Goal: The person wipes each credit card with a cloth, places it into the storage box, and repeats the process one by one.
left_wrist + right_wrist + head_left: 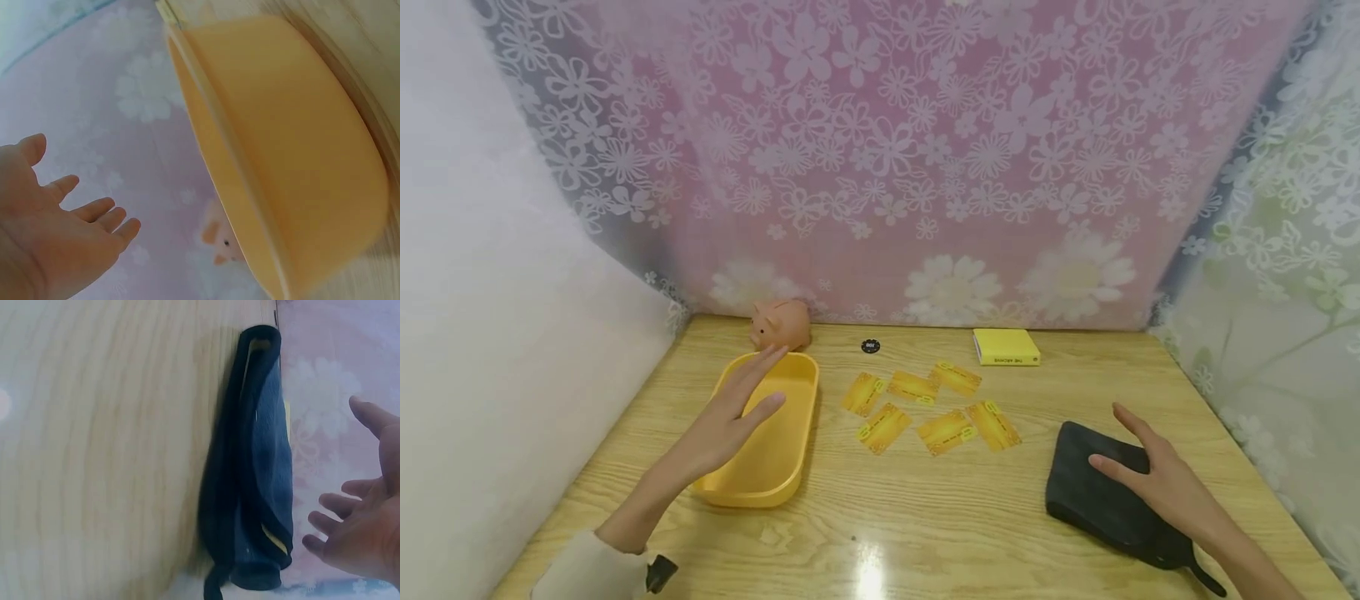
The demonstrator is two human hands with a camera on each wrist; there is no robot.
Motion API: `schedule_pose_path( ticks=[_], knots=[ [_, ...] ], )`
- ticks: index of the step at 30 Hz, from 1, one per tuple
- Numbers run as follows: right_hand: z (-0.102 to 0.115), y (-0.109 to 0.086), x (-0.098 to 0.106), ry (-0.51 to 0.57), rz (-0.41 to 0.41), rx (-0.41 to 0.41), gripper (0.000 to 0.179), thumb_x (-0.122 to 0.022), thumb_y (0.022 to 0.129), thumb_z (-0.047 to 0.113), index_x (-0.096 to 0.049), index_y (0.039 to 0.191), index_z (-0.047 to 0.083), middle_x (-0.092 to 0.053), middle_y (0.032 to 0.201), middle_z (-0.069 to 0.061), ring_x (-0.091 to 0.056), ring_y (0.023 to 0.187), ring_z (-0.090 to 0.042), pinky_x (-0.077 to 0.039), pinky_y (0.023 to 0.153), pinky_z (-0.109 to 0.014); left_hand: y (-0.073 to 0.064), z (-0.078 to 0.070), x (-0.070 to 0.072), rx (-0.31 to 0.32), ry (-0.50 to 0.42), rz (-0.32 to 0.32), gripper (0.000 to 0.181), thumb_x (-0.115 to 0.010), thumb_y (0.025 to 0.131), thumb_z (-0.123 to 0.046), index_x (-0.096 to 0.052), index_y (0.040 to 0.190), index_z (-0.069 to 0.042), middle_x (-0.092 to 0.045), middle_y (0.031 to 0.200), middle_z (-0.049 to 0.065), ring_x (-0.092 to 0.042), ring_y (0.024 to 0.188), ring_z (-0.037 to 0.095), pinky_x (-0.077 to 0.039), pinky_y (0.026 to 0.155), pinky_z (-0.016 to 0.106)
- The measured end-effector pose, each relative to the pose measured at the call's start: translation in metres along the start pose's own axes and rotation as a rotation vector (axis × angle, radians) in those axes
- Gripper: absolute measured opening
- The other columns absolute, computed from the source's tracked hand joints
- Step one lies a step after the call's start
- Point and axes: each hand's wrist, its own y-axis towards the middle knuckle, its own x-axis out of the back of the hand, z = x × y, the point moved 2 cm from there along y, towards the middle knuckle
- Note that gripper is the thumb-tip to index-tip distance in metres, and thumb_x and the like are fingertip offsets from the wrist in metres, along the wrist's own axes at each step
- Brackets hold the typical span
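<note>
Yellow oblong plastic tub set near wooden table's left edge, black soft pouch laid near right edge. Nothing gripped: left hand held above tub, right hand above pouch, fingers extended. Orange-gold cards spread between, presumably for visibility.

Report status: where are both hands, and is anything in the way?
Left hand empty, above yellow tub. Right hand empty, above black pouch. No visible obstruction.

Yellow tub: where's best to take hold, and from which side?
I'd pinch the yellow tub mid-rim on its long right side, from above: that raised rim stands free, whereas the pink piggy bank sits close by the far end.
</note>
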Motion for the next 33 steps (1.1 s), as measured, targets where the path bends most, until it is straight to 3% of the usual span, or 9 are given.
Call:
schedule_pose_path(
  ticks=[5, 12, 17, 23, 30, 33],
  knots=[
    [-0.002, 0.002, -0.004, 0.006, 0.008, -0.058, 0.100, -0.065, 0.102, 0.045, 0.003, 0.168, 0.013, -0.009, 0.166, -0.038, -0.012, 0.143, -0.069, -0.029, 0.093, -0.083, 0.009, -0.020, -0.021, 0.010, -0.120, 0.046, 0.060, -0.049, 0.112, -0.039, -0.023, 0.166, -0.038, -0.021, 0.172, 0.000, -0.017, 0.159, 0.033, -0.023, 0.119, 0.071],
    [-0.010, 0.005, -0.009, -0.043, -0.029, -0.061, 0.097, -0.068, 0.101, 0.046, -0.004, 0.169, 0.019, -0.015, 0.165, -0.037, -0.021, 0.140, -0.070, -0.034, 0.090, -0.083, 0.026, -0.037, -0.056, 0.074, -0.269, 0.090, 0.061, -0.050, 0.110, -0.042, -0.027, 0.166, -0.029, -0.024, 0.171, 0.000, -0.020, 0.158, 0.034, -0.024, 0.121, 0.067],
    [-0.012, 0.006, -0.016, -0.096, -0.058, -0.030, 0.094, -0.071, 0.098, 0.046, -0.017, 0.169, 0.015, -0.025, 0.162, -0.038, -0.030, 0.138, -0.067, -0.036, 0.089, -0.081, 0.032, -0.035, -0.085, 0.157, -0.316, 0.081, 0.061, -0.051, 0.110, -0.044, -0.032, 0.164, -0.025, -0.030, 0.169, 0.002, -0.026, 0.155, 0.036, -0.028, 0.121, 0.064],
    [-0.015, 0.008, -0.024, -0.155, -0.090, 0.012, 0.091, -0.076, 0.094, 0.047, -0.032, 0.163, 0.007, -0.037, 0.157, -0.035, -0.039, 0.135, -0.063, -0.041, 0.091, -0.078, 0.037, -0.028, -0.115, 0.217, -0.309, 0.028, 0.060, -0.050, 0.110, -0.041, -0.037, 0.162, -0.012, -0.037, 0.164, 0.013, -0.034, 0.151, 0.038, -0.031, 0.120, 0.063],
    [-0.020, 0.009, -0.034, -0.201, -0.104, -0.002, 0.094, -0.079, 0.090, 0.052, -0.037, 0.162, 0.008, -0.037, 0.158, -0.034, -0.039, 0.135, -0.062, -0.032, 0.093, -0.078, 0.037, -0.019, -0.132, 0.283, -0.307, 0.055, 0.069, -0.051, 0.108, -0.051, -0.038, 0.160, -0.007, -0.037, 0.162, 0.020, -0.035, 0.148, 0.045, -0.036, 0.113, 0.070],
    [-0.020, 0.010, -0.038, -0.230, -0.130, 0.026, 0.094, -0.081, 0.087, 0.053, -0.041, 0.160, 0.010, -0.039, 0.158, -0.032, -0.039, 0.134, -0.063, -0.027, 0.094, -0.079, 0.039, -0.015, -0.138, 0.318, -0.273, 0.062, 0.069, -0.056, 0.107, -0.048, -0.040, 0.159, -0.005, -0.041, 0.159, 0.022, -0.038, 0.146, 0.047, -0.037, 0.112, 0.070]
  ],
)
